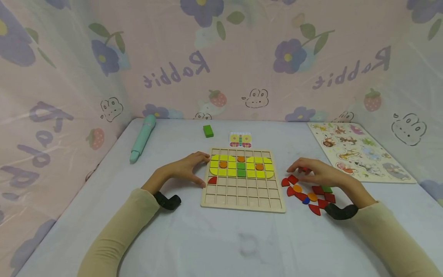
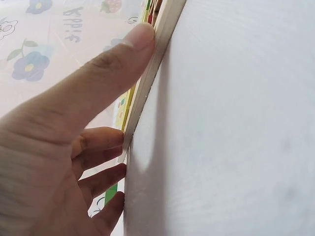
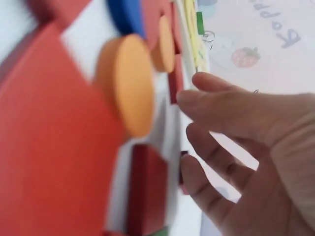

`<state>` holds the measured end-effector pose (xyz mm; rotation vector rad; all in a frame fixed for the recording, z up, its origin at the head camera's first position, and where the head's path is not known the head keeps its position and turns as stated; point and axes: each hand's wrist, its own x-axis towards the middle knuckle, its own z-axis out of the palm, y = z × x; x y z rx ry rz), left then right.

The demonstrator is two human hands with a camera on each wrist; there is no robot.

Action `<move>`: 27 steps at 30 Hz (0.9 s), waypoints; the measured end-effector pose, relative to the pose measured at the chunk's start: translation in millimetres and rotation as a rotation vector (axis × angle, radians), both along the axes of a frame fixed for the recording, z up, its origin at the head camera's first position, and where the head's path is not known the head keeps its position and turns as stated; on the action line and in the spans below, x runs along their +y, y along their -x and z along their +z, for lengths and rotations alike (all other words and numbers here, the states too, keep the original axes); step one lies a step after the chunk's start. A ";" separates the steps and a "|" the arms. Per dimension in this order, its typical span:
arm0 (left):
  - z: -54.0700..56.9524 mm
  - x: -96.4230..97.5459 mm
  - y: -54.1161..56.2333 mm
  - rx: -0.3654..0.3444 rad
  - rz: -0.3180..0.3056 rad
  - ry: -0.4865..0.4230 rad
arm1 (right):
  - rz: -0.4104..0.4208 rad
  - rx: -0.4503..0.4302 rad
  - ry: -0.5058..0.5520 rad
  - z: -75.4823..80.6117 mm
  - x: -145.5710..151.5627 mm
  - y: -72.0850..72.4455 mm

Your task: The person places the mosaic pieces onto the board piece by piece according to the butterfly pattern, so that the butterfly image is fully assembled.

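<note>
A wooden grid board lies in the middle of the table. Yellow tiles, orange discs and green squares fill its upper rows, and one red quarter-round tile sits below them at the left. My left hand rests against the board's left edge, thumb and fingers spread along it. Over the loose pieces at the right hovers my right hand, fingers loosely bent, with nothing visibly gripped. A red piece shows partly behind its fingers. Near them lie red tiles and orange discs.
A small butterfly pattern card lies behind the board, with a green block to its left. At the far left is a mint-green stick-shaped object. An animal puzzle board occupies the back right.
</note>
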<state>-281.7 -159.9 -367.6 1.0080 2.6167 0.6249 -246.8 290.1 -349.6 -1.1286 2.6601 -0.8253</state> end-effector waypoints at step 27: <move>-0.6 0.0 0.9 -0.001 -0.006 -0.013 | -0.125 0.097 0.145 2.5 -39.7 1.7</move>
